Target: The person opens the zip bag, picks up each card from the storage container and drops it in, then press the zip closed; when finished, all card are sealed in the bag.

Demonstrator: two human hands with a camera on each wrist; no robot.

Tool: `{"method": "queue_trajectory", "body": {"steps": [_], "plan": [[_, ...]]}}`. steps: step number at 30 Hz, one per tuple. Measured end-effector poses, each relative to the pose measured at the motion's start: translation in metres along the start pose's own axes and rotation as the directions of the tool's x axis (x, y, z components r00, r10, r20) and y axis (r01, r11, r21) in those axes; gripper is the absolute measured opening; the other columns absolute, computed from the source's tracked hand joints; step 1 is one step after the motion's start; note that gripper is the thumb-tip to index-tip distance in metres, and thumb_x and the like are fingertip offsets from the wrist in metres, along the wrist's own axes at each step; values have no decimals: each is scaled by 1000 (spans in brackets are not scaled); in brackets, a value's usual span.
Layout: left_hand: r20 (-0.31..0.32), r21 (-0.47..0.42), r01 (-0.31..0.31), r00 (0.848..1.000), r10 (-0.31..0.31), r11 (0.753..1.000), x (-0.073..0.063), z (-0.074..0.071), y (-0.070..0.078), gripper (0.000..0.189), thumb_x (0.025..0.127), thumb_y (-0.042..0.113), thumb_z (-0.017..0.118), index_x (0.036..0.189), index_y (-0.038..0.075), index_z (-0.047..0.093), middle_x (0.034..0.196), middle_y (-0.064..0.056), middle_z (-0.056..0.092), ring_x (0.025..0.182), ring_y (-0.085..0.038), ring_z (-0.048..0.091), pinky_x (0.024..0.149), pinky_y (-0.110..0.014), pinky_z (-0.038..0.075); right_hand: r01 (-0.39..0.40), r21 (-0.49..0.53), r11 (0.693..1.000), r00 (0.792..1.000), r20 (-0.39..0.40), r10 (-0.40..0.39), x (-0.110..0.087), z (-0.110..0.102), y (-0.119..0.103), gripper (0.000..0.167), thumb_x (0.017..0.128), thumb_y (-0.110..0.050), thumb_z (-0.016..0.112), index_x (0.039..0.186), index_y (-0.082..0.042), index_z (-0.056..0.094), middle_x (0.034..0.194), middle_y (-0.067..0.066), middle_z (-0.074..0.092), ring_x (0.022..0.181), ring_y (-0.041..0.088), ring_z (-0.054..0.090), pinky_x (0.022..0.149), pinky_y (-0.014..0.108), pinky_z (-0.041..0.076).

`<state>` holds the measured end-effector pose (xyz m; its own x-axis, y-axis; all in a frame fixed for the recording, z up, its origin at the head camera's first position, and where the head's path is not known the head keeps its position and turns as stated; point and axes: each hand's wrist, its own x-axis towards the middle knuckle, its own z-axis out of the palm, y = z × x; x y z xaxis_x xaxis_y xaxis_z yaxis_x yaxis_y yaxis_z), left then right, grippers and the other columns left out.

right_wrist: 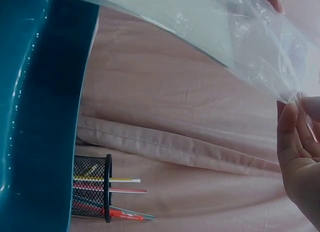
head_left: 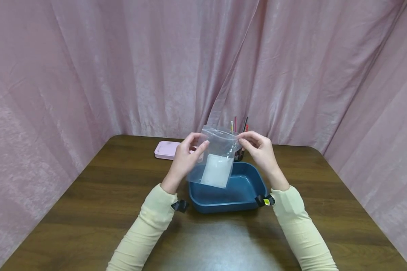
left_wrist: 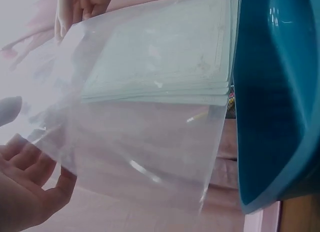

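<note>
A clear zip bag [head_left: 208, 147] hangs upright between both hands, above a blue basin [head_left: 227, 207]. Inside its lower part lies a stack of thin white sheets [left_wrist: 165, 46], gathered toward one side. My left hand [head_left: 186, 155] pinches the bag's left side near the top, thumb in front. At the top right corner, my right hand [head_left: 260, 150] pinches the plastic between thumb and fingertips, as the right wrist view also shows. The plastic is creased near that grip. Whether the bag's mouth is parted, I cannot tell.
Behind the bag, a pink case [head_left: 166, 149] lies at the back left of the wooden table [head_left: 122, 177]. A black mesh cup [right_wrist: 92, 189] with several pens and pencils stands behind the basin. Pink curtains [head_left: 149, 67] surround the table's back and sides.
</note>
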<state>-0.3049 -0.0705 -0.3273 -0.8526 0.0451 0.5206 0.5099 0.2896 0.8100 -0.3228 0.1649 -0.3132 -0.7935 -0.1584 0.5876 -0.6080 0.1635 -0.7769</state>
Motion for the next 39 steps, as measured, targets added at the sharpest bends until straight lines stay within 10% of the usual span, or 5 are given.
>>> {"method": "queue_trajectory", "body": {"steps": [13, 24, 31, 39], "plan": [[-120, 11, -41, 992, 42, 999, -3, 3, 4, 14, 87, 8, 70, 94, -5, 70, 88, -21, 72, 78, -26, 63, 69, -15, 42, 4, 79, 997, 999, -54, 0, -5, 0, -1, 25, 89, 2, 63, 111, 12, 58, 88, -15, 68, 78, 2, 64, 65, 16, 50], [-53, -9, -21, 998, 20, 1000, -11, -7, 31, 14, 89, 9, 67, 97, -4, 68, 91, -21, 70, 79, -12, 60, 73, -18, 44, 27, 58, 998, 997, -75, -22, -7, -2, 2, 22, 89, 2, 64, 108, 13, 59, 87, -15, 68, 76, 1, 63, 64, 18, 50], [-61, -20, -20, 998, 19, 1000, 0, -1, 2, 18, 93, 12, 64, 102, -3, 68, 93, -21, 71, 87, -27, 63, 75, -25, 45, 15, 58, 998, 998, -59, -12, -7, 1, 5, 22, 89, 3, 64, 107, 13, 58, 86, -15, 68, 73, 1, 60, 63, 16, 49], [-122, 9, -117, 986, 117, 993, -1, 1, -5, 13, 89, 16, 70, 93, 4, 72, 84, -13, 73, 74, -17, 61, 69, -22, 45, -2, -22, 1000, 1000, -20, 2, -6, -2, 3, 21, 91, -2, 63, 109, 8, 61, 91, -2, 69, 74, 2, 60, 66, 14, 48]]}}
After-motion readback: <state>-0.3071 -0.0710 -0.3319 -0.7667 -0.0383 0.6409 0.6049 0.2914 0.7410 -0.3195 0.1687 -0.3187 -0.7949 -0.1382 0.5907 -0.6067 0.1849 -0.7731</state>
